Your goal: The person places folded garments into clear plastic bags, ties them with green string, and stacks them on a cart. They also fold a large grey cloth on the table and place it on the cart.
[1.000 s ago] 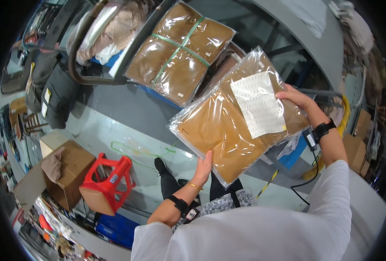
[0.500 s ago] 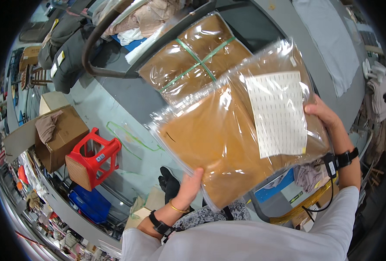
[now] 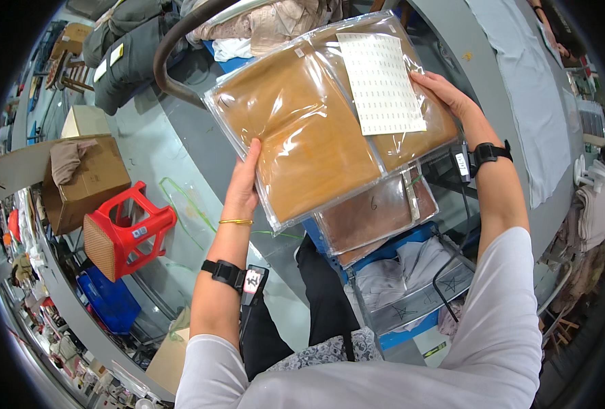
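A large clear plastic bag of folded tan material (image 3: 302,129) spans the space between both of my hands, tilted with its right side farther away. My left hand (image 3: 246,178) grips its near left edge, thumb on top and the fingers partly hidden. At the right edge my right hand (image 3: 444,90) is closed on the bag, its thumb over the plastic beside a white sheet of small printed labels (image 3: 383,82). Under the bag's near edge shows another clear bag with darker brown material (image 3: 364,221).
A blue-framed cart (image 3: 411,273) with grey cloth stands near my legs. To the left are a red plastic stool (image 3: 128,228), an open cardboard box (image 3: 91,180) and a blue bin (image 3: 108,300). A curved metal bar (image 3: 162,65) rises at the far left. Pale cloth (image 3: 520,95) covers the right table.
Both hands have moved the tan bag farther away from me and to the left. It now hides the bundle tied with green strap, while the darker brown bag has come into view.
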The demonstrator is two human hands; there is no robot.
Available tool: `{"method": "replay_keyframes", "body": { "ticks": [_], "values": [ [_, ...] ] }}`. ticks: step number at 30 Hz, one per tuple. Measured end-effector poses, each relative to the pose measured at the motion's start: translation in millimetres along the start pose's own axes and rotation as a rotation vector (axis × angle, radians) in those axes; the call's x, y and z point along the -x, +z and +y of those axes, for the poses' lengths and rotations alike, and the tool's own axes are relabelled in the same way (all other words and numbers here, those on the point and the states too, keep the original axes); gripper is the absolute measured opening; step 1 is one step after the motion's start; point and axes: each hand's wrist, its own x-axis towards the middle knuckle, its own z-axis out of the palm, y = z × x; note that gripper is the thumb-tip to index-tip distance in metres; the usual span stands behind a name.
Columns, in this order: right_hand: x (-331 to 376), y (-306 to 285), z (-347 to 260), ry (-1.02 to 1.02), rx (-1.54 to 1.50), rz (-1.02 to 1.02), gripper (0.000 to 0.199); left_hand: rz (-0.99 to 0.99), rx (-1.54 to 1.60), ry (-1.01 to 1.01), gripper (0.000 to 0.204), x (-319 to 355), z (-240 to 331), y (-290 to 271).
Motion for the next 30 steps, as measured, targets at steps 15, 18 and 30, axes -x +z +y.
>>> {"method": "replay_keyframes", "body": {
  "ticks": [15, 18, 30],
  "values": [
    [67, -46, 87, -0.517, 0.087, 0.777, 0.034, 0.049, -0.311, -0.045, 0.084, 85, -33, -63],
    [146, 18, 124, -0.379, -0.079, 1.013, 0.028, -0.034, -0.465, -0.212, 0.057, 154, -82, -145],
    [403, 470, 287, 0.200, 0.317, -0.216, 0.035, 0.188, -0.835, -0.718, 0.036, 367, -100, -497]
  ]
}}
